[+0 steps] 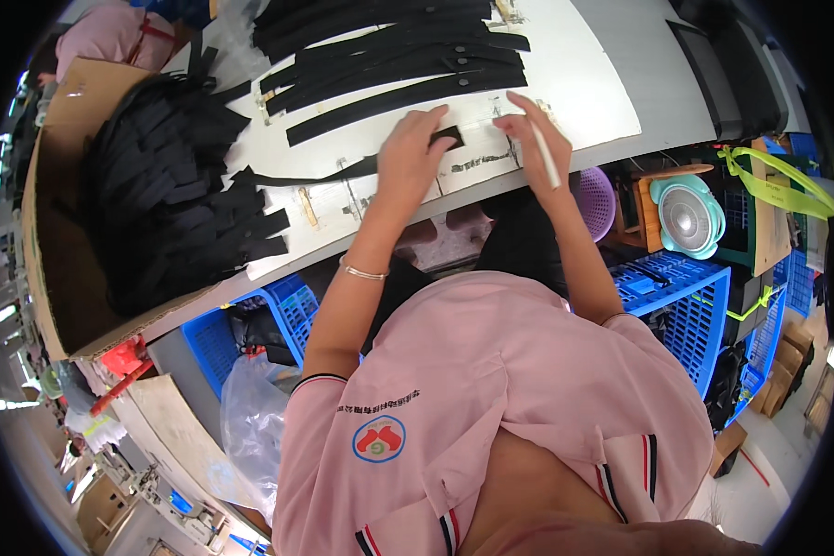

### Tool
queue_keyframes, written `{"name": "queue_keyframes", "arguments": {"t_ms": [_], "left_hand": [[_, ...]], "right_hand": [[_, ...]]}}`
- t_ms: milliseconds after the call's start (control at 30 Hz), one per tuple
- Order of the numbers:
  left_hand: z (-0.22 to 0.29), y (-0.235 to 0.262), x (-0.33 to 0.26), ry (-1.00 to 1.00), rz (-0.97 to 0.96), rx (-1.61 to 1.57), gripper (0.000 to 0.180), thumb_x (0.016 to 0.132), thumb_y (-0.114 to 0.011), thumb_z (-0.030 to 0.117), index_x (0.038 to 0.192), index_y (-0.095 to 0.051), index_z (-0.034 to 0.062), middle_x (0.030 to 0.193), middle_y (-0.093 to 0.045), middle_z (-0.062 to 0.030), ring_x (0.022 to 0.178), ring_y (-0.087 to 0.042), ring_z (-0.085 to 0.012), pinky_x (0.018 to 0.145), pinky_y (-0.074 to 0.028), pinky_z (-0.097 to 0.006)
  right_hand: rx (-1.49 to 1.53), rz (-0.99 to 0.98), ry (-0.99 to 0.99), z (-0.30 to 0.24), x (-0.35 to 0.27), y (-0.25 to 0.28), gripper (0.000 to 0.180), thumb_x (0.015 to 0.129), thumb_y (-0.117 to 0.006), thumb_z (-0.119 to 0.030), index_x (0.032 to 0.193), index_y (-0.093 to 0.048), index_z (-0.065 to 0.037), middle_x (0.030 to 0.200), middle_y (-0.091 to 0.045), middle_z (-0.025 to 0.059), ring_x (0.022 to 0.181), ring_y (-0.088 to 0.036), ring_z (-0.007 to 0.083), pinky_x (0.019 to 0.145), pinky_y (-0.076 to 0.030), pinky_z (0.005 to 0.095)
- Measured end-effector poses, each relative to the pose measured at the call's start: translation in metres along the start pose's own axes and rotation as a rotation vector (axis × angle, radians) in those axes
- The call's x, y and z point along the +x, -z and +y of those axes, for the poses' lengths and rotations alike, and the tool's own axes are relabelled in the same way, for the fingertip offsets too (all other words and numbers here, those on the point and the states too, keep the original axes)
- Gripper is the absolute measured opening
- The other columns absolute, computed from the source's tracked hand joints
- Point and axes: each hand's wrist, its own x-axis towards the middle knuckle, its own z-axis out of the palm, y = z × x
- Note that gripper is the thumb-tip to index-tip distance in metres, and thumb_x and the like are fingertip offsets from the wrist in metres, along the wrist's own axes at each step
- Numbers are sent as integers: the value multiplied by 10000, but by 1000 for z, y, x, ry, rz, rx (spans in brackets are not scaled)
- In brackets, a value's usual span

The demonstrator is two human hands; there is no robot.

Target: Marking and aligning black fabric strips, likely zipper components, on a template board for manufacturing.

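Observation:
My left hand (411,156) is on a black strap (329,174) near the front edge of the white board. Its thumb presses close to the strap's right end, and the fingers curve over the far side. To the right, my right hand (540,148) hovers over the board with a slim white pen (547,156) tucked in it. That hand's forefinger and thumb tips point left and stand apart. Beyond both hands, several black straps (380,109) lie in rows, some with small round dark spots near their right ends.
A cardboard box (57,232) piled with black straps (162,185) stands at the left. The white board (593,83) bears dark marks and tape bits. Blue crates (690,320), a purple basket (595,204) and a teal-rimmed fan (688,217) are at the right, below the table.

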Motion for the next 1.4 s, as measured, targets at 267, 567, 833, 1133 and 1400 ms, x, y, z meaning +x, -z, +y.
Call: {"name": "queue_keyframes", "arguments": {"t_ms": [267,567,833,1133,1400], "left_hand": [[14,-26,-5,-150,83,75,316,867,-709,57,1181,-684,33,1097,-660,-125,993,-610,-348,895,-483,-435],[-15,24,-63,-49,325,394,319,890,-711,83,1206,-691,47,1235,-674,-107,1206,-577,-328,1080,-392,-476],[-22,35,-122,128,207,548,495,985,-663,268,1428,-580,62,1505,-545,-111,1465,-416,-336,1205,-80,-641],[-32,50,-140,200,299,531,522,968,-685,283,1440,-579,86,1496,-553,-98,1454,-431,-302,1208,-81,-607],[-32,47,-138,201,334,556,505,954,-700,289,1406,-605,85,1465,-571,-91,1431,-454,-290,1200,-109,-596]], "right_hand": [[-474,-115,364,4,-39,21,457,859,-746,-99,1311,-680,-106,1097,-714,128,1093,-651,282,981,-460,428],[-555,-18,350,36,-31,57,398,875,-748,-124,1272,-729,-145,1102,-670,98,1097,-602,275,999,-429,399],[-566,24,288,41,-33,52,334,924,-709,-104,1252,-737,-164,1047,-661,68,1045,-598,246,960,-436,367],[-702,-14,248,-5,-21,38,274,999,-657,-137,1267,-710,-120,1030,-698,110,1095,-606,263,980,-481,383],[216,-400,-84,-74,-20,-68,280,1034,-610,-204,1251,-706,-55,951,-745,64,837,-644,127,786,-516,268]]}}
